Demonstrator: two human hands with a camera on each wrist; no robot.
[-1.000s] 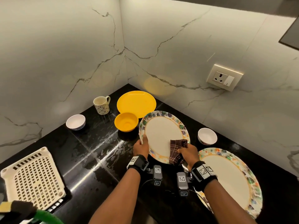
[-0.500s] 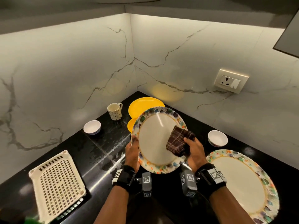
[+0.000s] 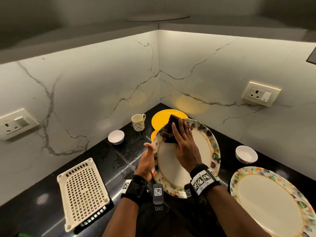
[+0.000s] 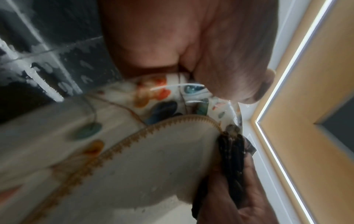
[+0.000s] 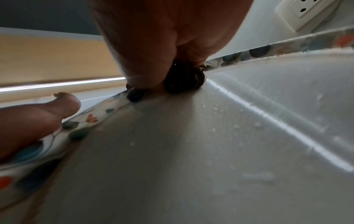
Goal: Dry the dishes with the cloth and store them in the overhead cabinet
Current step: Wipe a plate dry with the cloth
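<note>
A light strip under the overhead cabinet washes the white veined marble wall (image 3: pixel 102 86) warmly, while the cabinet underside stays dim. The glossy black stone counter (image 3: pixel 119 156) shows glare streaks. Both wrist views are soft, smeared and bent at the edges.

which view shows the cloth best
Head view: the dark cloth lies under the right hand at the held plate's far rim. Left wrist shows it edge-on; right wrist only a bunched bit.

Glossy wet plate (image 3: pixel 203 151), dark woven cloth (image 3: pixel 168 132), polished black stone counter (image 3: pixel 106 159), perforated plastic rack (image 3: pixel 83 192)
</note>
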